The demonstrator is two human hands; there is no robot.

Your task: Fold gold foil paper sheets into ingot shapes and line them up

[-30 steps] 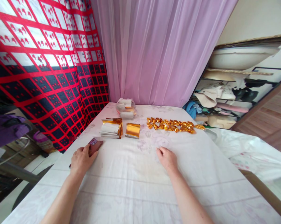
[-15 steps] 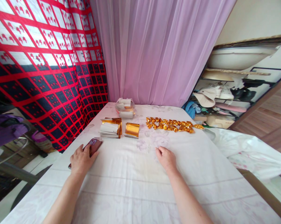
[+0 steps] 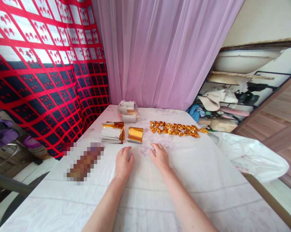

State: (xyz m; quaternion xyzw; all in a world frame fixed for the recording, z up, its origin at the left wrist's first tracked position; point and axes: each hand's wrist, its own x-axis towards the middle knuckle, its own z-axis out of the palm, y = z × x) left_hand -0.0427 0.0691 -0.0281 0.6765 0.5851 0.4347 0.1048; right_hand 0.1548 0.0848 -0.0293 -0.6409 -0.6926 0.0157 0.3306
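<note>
My left hand (image 3: pixel 124 162) is over the white tablecloth with nothing in it, thumb and fingers apart. Opposite it, my right hand (image 3: pixel 160 157) is also open and empty. Just beyond the left hand lies a small stack of gold foil paper (image 3: pixel 135 134), not touched by either hand. A thicker stack of gold and white paper sheets (image 3: pixel 112 133) sits to its left. Folded gold foil pieces (image 3: pixel 175 128) lie in rows at the right, past my right hand. On the left, the phone (image 3: pixel 85 163) rests on the cloth, blurred by large pixels.
A clear bag of paper sheets (image 3: pixel 128 111) stands at the table's far end, before a purple curtain (image 3: pixel 160 58). A white plastic bag (image 3: pixel 254 158) hangs at the right edge, near a loaded shelf (image 3: pixel 232 100). A red checked cloth (image 3: pixel 53 77) hangs left.
My left hand has let go of the phone and moved right, towards the middle. My right hand has shifted a little left and forward, and its fingers have opened.
</note>
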